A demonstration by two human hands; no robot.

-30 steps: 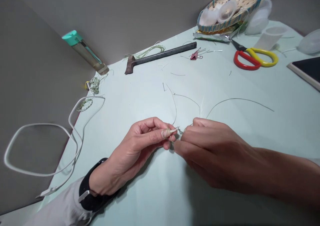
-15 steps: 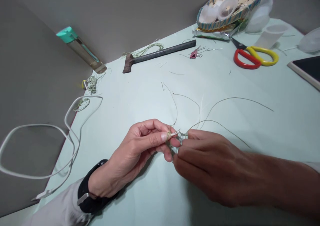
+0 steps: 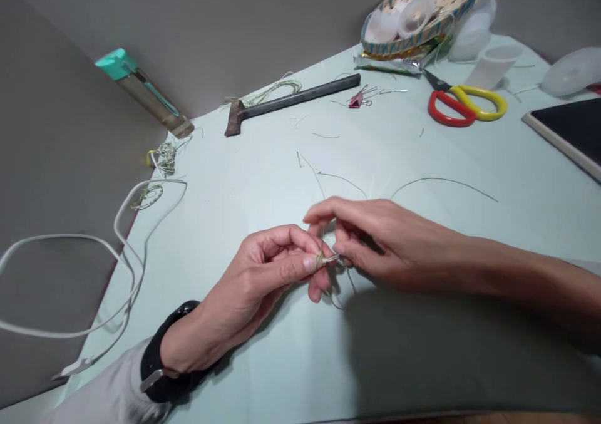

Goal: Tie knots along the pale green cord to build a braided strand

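Observation:
My left hand (image 3: 263, 277) pinches a small metal pin wrapped in greenish thread (image 3: 323, 260) between thumb and forefinger. My right hand (image 3: 375, 239) is closed right beside it, fingertips pinching the thin thread at the pin's tip. A loop of the same thread (image 3: 340, 292) hangs below both hands onto the pale green table cover (image 3: 422, 361). A dark watch sits on my left wrist.
Loose thread strands (image 3: 441, 181) lie beyond the hands. At the back are a hammer (image 3: 291, 101), a pink binder clip (image 3: 355, 101), red-and-yellow scissors (image 3: 464, 103), a woven basket (image 3: 422, 10) with plastic cups, a tablet (image 3: 568, 133) at right, a white cable (image 3: 117, 230) at left, and a teal-capped bottle (image 3: 141, 89).
My right hand lifted and reached over the pin from above, carrying the thread round it. The long strand that trailed right is now drawn in as a loop under the hands.

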